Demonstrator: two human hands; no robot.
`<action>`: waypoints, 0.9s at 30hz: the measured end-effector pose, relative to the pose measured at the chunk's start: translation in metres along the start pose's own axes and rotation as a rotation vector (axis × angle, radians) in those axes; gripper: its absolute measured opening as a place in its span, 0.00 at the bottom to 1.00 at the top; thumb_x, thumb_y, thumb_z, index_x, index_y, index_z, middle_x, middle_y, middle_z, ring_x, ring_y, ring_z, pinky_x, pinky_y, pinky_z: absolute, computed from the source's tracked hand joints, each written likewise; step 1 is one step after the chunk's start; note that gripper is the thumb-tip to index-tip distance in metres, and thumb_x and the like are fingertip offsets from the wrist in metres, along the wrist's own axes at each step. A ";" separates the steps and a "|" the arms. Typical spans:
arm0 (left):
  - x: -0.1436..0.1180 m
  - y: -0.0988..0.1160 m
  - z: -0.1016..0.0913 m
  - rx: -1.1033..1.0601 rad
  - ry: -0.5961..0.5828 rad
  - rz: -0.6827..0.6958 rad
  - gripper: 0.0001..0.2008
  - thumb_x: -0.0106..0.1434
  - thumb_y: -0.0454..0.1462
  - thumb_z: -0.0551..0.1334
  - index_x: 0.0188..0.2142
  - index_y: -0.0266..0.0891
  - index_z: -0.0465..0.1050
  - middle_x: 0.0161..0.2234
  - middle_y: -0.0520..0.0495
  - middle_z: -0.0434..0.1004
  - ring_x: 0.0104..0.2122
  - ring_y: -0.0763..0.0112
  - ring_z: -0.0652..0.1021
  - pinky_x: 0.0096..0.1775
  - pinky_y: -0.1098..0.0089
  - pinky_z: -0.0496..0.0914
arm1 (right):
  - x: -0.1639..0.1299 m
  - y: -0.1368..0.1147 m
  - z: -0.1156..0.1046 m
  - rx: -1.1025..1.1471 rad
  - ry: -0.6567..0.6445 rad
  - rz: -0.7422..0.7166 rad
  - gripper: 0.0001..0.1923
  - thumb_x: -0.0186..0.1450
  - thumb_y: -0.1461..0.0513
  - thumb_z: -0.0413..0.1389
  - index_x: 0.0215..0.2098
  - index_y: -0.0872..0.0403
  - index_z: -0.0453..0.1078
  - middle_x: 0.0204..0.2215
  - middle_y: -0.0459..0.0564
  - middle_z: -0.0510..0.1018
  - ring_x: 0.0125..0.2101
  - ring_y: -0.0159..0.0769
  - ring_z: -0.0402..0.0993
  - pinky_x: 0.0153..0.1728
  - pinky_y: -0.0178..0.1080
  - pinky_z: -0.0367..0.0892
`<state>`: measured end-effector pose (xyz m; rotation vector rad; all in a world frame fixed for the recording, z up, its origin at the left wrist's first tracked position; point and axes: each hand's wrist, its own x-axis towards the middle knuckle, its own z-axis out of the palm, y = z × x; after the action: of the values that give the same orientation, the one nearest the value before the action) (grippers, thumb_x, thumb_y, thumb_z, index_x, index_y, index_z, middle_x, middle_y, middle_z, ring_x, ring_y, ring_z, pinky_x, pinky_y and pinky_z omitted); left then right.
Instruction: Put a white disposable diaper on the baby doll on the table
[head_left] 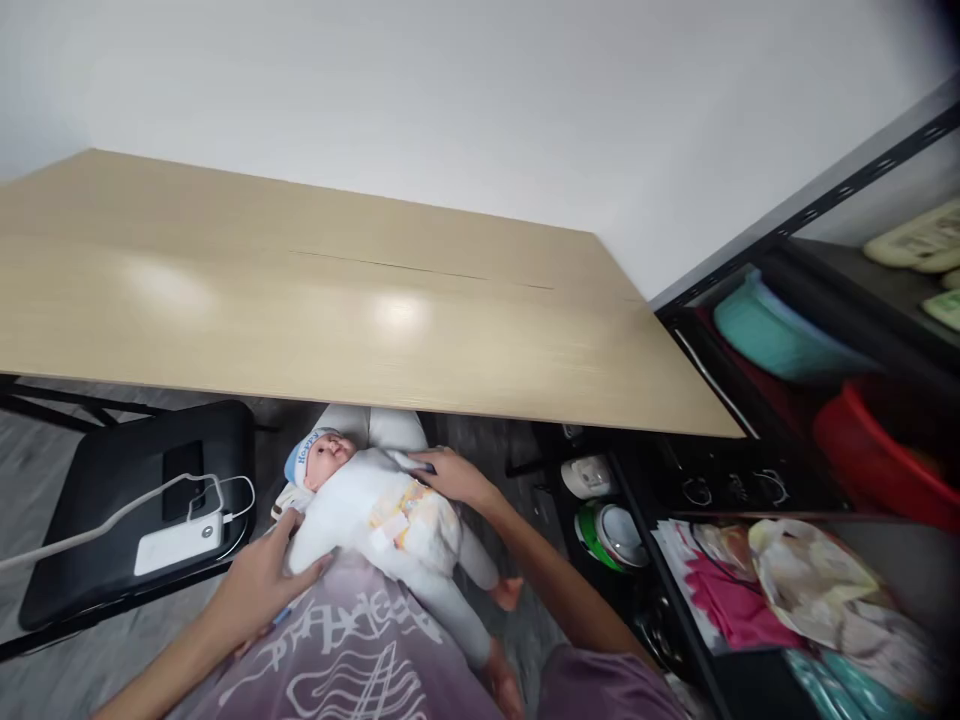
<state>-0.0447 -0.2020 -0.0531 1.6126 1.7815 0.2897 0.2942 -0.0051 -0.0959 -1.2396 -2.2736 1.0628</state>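
Observation:
A baby doll [375, 505] in white clothes, a blue cap and a diaper lies on my lap, head toward the table. My left hand [262, 580] rests against the doll's shoulder and arm on its left side, fingers curled on it. My right hand [450, 472] lies flat on the doll's other side by its chest, over a dark thin object that is partly hidden. The doll's bare feet point toward me at the right.
A light wooden table [337, 300] spans the view above my lap. A black chair [112, 500] at left carries a white power bank [180, 545] with cables. A dark shelf rack [787, 480] at right holds tubs, cloths and cups.

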 end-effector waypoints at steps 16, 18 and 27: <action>0.107 0.086 0.002 0.007 -0.127 0.681 0.16 0.82 0.50 0.61 0.60 0.46 0.78 0.57 0.41 0.82 0.58 0.49 0.77 0.62 0.50 0.69 | -0.036 0.011 0.018 0.274 0.091 0.151 0.15 0.75 0.51 0.62 0.41 0.50 0.87 0.39 0.51 0.91 0.41 0.46 0.87 0.45 0.44 0.78; 0.116 0.090 0.007 -0.016 -0.148 0.694 0.15 0.81 0.49 0.63 0.57 0.46 0.80 0.55 0.41 0.82 0.56 0.50 0.77 0.61 0.51 0.68 | -0.029 0.027 0.020 0.225 0.117 0.185 0.14 0.75 0.52 0.62 0.38 0.50 0.85 0.37 0.51 0.90 0.39 0.45 0.87 0.43 0.43 0.78; 0.117 0.092 0.009 -0.133 -0.233 0.669 0.10 0.77 0.45 0.68 0.52 0.45 0.81 0.52 0.45 0.83 0.54 0.53 0.76 0.60 0.53 0.66 | -0.012 0.009 0.006 0.145 0.121 0.046 0.11 0.78 0.56 0.62 0.52 0.50 0.84 0.50 0.53 0.87 0.51 0.42 0.84 0.58 0.45 0.76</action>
<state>0.0356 -0.0765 -0.0456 2.0087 0.9886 0.4880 0.3026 -0.0145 -0.1055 -1.2666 -2.0491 1.1158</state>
